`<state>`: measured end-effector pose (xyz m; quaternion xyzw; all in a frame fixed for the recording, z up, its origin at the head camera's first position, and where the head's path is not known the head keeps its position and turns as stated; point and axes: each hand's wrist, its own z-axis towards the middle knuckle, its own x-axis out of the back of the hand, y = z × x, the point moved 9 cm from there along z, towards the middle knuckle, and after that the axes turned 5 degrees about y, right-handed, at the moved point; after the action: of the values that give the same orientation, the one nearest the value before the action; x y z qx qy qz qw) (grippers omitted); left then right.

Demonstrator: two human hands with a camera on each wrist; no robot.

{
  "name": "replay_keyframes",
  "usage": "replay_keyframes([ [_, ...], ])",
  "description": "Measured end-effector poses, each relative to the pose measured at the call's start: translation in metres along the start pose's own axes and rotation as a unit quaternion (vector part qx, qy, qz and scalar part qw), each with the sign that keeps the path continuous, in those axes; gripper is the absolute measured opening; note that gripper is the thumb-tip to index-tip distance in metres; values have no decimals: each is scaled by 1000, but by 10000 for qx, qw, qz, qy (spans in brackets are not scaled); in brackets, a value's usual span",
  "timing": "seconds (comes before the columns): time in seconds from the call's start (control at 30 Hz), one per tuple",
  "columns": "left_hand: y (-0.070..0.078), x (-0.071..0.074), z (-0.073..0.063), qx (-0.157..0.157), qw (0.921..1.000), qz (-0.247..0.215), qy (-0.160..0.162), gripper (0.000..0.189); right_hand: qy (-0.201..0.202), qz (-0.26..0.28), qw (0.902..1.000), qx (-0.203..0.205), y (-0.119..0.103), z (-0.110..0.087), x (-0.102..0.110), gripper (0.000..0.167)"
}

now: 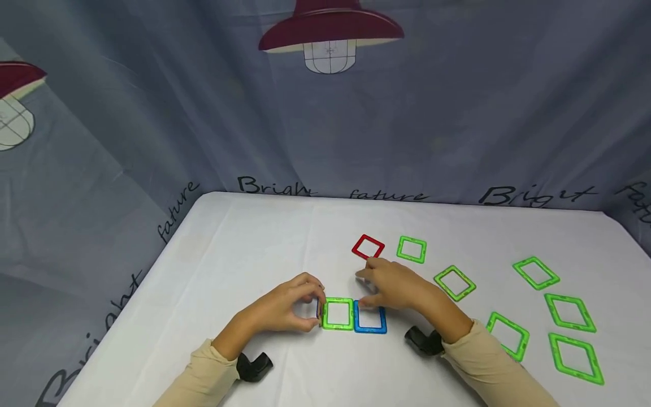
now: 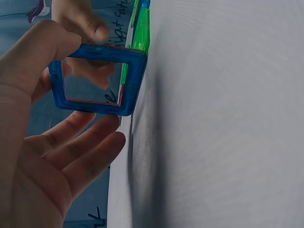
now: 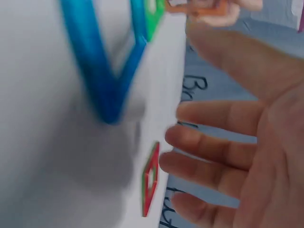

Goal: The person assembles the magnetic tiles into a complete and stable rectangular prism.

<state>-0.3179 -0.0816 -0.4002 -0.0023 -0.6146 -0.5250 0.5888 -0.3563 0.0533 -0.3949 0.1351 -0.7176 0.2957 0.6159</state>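
My left hand (image 1: 282, 305) pinches an upright blue square magnetic tile (image 2: 57, 88) between thumb and fingers, its lower edge at the tabletop. An orange-edged square tile (image 3: 209, 8) shows at its other face in the right wrist view. Directly beside it, a green square tile (image 1: 338, 327) lies flat, edge to edge with a flat blue square tile (image 1: 370, 330). My right hand (image 1: 394, 282) reaches over the blue tile with fingers spread and nothing gripped. Its thumb overlaps that tile's top edge in the head view. A red square tile (image 1: 374, 240) lies just beyond its fingertips.
Behind the right hand lies another green tile (image 1: 424, 252), with one more green tile (image 1: 464, 276) near the forearm. Several green tiles are scattered at the right, including one (image 1: 546, 268) farther back. The white table (image 1: 244, 243) meets a grey printed curtain (image 1: 458, 113).
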Motion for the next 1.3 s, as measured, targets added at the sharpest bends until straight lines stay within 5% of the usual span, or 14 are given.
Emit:
replay_keyframes([
  [0.3,7,-5,-4,-216,9991,366,-27,24,596,-108,9959,-670,23,22,27,57],
  [0.73,4,-12,-8,-145,9990,431,2,25,348,-242,9908,-1286,56,34,-6,55],
  [1.1,6,-9,-5,-342,9975,613,119,26,404,-743,9917,-966,45,36,-4,38],
  [1.3,4,-3,0,-212,9971,700,214,46,86,-570,9944,-890,36,34,-3,39],
])
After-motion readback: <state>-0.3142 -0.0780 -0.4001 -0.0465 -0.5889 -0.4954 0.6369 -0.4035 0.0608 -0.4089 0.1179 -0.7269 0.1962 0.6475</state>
